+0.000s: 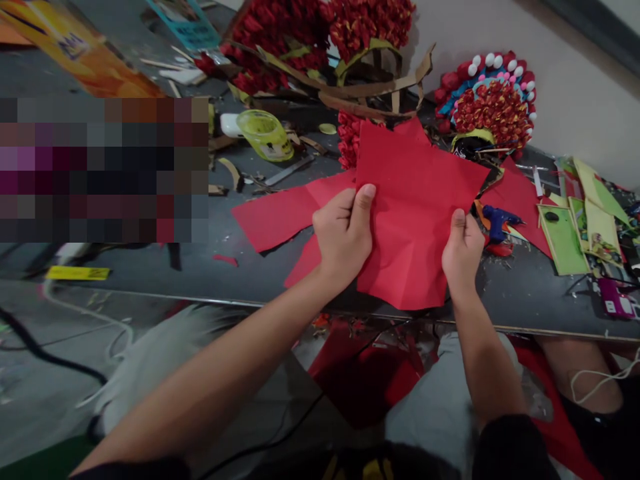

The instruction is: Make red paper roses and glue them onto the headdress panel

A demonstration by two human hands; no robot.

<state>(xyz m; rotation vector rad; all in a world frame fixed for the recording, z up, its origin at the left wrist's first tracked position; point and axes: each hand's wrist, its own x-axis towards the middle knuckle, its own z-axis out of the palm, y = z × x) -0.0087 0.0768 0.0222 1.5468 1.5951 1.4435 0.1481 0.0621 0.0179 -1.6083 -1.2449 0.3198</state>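
Note:
A creased sheet of red paper (410,220) is held up over the table's front edge, roughly upright. My left hand (345,233) is closed on its left edge, thumb on the near face. On the right edge, my right hand (463,250) pinches the sheet the same way. Behind and to the left, more red paper pieces (285,210) lie on the dark table (210,273). Just right of my right hand is a blue glue gun (500,221), resting near another red sheet (525,207).
Red paper flowers (370,30) and a beaded fan-shaped ornament (493,110) stand at the back. A yellow-green bottle (265,135) lies left of centre among brown scraps. Green cards (565,240) are at right. Red paper (360,373) lies below the table. Someone's leg shows at lower right.

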